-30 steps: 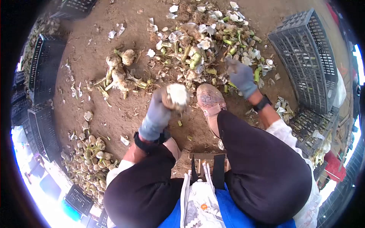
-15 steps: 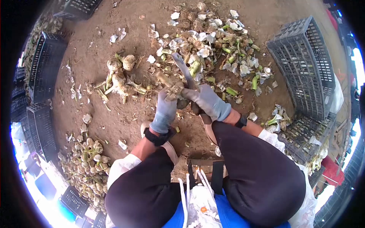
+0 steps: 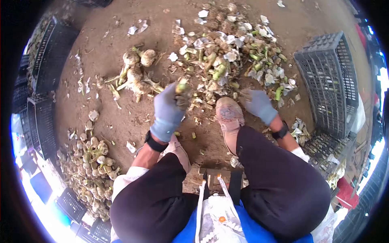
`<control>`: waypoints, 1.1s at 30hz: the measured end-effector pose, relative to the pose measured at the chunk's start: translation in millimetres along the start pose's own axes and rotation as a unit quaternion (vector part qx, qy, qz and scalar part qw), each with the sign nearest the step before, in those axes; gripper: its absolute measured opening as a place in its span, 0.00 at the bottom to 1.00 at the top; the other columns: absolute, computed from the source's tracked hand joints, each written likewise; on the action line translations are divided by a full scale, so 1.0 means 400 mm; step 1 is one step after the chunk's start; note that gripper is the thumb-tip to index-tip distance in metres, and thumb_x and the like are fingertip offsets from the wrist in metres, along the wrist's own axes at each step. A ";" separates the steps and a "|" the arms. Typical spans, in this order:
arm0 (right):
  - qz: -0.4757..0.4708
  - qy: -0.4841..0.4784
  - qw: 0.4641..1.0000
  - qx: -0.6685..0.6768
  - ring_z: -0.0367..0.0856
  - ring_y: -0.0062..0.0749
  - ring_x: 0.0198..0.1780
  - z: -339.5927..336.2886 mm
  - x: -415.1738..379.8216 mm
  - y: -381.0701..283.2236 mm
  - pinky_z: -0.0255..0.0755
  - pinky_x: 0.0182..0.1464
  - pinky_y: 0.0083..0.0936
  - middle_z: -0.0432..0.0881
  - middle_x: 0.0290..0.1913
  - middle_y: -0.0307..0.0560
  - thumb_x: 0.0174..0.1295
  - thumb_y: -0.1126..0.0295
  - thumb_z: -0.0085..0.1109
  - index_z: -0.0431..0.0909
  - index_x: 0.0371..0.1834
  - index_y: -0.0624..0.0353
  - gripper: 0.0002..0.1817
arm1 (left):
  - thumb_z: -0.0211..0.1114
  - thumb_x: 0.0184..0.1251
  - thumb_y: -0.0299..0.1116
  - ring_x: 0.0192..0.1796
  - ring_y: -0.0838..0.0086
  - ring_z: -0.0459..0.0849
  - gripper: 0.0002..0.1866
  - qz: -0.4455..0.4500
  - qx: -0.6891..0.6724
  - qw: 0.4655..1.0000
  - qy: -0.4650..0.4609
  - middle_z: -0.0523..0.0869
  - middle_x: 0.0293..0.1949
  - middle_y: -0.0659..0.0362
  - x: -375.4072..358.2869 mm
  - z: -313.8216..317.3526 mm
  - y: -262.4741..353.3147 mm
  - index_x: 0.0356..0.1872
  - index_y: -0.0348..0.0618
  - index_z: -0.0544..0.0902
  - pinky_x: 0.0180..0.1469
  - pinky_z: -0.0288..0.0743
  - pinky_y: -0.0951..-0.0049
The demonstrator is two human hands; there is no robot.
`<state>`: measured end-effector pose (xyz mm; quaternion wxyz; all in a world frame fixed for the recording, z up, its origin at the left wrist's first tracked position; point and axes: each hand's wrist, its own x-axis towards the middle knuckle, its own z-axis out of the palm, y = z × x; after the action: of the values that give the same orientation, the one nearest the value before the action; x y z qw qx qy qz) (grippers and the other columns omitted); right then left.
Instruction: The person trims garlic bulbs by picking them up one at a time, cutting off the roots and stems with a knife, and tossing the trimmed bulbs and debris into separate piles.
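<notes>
My left hand [image 3: 167, 108], in a grey glove, is closed around a soiled garlic bulb [image 3: 183, 98] with a short green cut stem on top. Beyond it on the dirt lie several garlic bulbs with stalks [image 3: 135, 77]. My gloved right hand [image 3: 258, 106] is held low beside my right shoe [image 3: 229, 114], at the near edge of a heap of cut stems and papery skins [image 3: 231, 54]. Its soiled fingers curl inward and blur a little; I cannot tell what is in them.
Bulbs are piled [image 3: 95, 166] at the lower left. A black crate [image 3: 330, 81] stands tilted at the right, and another black crate [image 3: 52, 60] at the left. Between my knees, white skins lie on a blue apron [image 3: 190, 227].
My hands have moved apart, the left staying with the bulb and the right going right toward the heap's edge. The metal cutting tool seen before in my right hand no longer shows.
</notes>
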<state>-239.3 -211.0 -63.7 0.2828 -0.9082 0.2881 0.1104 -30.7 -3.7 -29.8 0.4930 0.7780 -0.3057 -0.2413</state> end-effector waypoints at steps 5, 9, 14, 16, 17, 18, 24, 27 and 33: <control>0.106 0.095 0.972 0.187 0.80 0.27 0.24 -0.037 -0.094 0.072 0.75 0.29 0.26 0.83 0.29 0.46 0.54 0.67 0.61 0.81 0.39 0.62 0.12 | 0.62 0.51 0.27 0.37 0.64 0.85 0.18 -0.068 0.358 0.889 0.276 0.86 0.35 0.52 -0.193 -0.405 -0.199 0.47 0.43 0.81 0.41 0.77 0.68; 0.106 0.092 0.976 0.164 0.79 0.21 0.27 -0.003 -0.037 0.109 0.74 0.30 0.21 0.82 0.30 0.44 0.55 0.67 0.60 0.80 0.41 0.64 0.14 | 0.64 0.52 0.44 0.43 0.58 0.82 0.22 -0.384 0.648 0.608 0.252 0.83 0.41 0.49 -0.367 -0.692 -0.132 0.46 0.41 0.80 0.45 0.75 0.62; 0.045 0.095 0.975 0.197 0.83 0.41 0.32 -0.006 0.027 -0.040 0.73 0.37 0.32 0.81 0.28 0.57 0.50 0.58 0.63 0.81 0.40 0.63 0.20 | 0.62 0.57 0.27 0.52 0.65 0.78 0.23 -0.232 0.138 0.920 0.283 0.79 0.52 0.53 -0.064 -0.466 -0.209 0.56 0.43 0.73 0.54 0.72 0.66; 0.008 0.079 0.989 0.121 0.81 0.27 0.35 0.001 0.027 -0.042 0.73 0.39 0.24 0.84 0.34 0.48 0.54 0.66 0.62 0.80 0.44 0.62 0.16 | 0.65 0.56 0.36 0.57 0.61 0.74 0.27 -0.190 0.344 0.910 0.130 0.77 0.53 0.48 0.077 -0.312 -0.194 0.57 0.41 0.72 0.60 0.66 0.63; 0.012 0.078 0.991 0.107 0.82 0.29 0.36 -0.004 0.020 -0.043 0.73 0.41 0.25 0.84 0.37 0.50 0.54 0.65 0.62 0.80 0.44 0.61 0.16 | 0.67 0.53 0.39 0.57 0.59 0.74 0.29 -0.196 0.425 0.873 0.139 0.77 0.52 0.47 0.130 -0.266 -0.262 0.56 0.40 0.72 0.60 0.66 0.62; 0.018 0.079 0.991 0.102 0.82 0.29 0.36 0.000 0.013 -0.035 0.73 0.41 0.25 0.84 0.37 0.50 0.54 0.65 0.62 0.80 0.44 0.61 0.16 | 0.69 0.50 0.42 0.57 0.56 0.74 0.31 -0.202 0.502 0.828 0.146 0.77 0.51 0.46 0.165 -0.224 -0.335 0.55 0.39 0.72 0.60 0.66 0.61; -0.004 0.076 0.985 0.152 0.82 0.48 0.32 -0.056 0.006 -0.115 0.73 0.35 0.32 0.81 0.28 0.57 0.50 0.57 0.63 0.79 0.45 0.60 0.22 | 0.71 0.48 0.48 0.47 0.65 0.82 0.33 -0.149 0.081 0.975 0.147 0.82 0.46 0.48 0.125 -0.271 -0.178 0.51 0.37 0.73 0.48 0.75 0.68; -0.140 0.143 0.958 0.204 0.82 0.35 0.27 -0.049 0.041 -0.196 0.71 0.29 0.27 0.80 0.25 0.52 0.52 0.60 0.64 0.79 0.47 0.60 0.21 | 0.66 0.55 0.52 0.48 0.71 0.80 0.35 0.020 -0.184 0.983 -0.001 0.81 0.46 0.54 0.042 -0.161 -0.010 0.54 0.32 0.70 0.49 0.74 0.72; -0.232 0.086 0.969 -0.022 0.80 0.43 0.30 -0.138 0.016 -0.289 0.72 0.29 0.34 0.77 0.27 0.49 0.44 0.62 0.65 0.74 0.49 0.58 0.26 | 0.55 0.67 0.39 0.35 0.74 0.83 0.27 -0.077 -0.272 0.922 -0.265 0.85 0.38 0.55 -0.021 -0.028 -0.014 0.61 0.31 0.65 0.35 0.76 0.75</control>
<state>-164.6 -168.0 31.0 0.2549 -0.9623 0.0899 -0.0306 -27.7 11.1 -29.8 0.5660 0.5429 -0.2869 -0.5500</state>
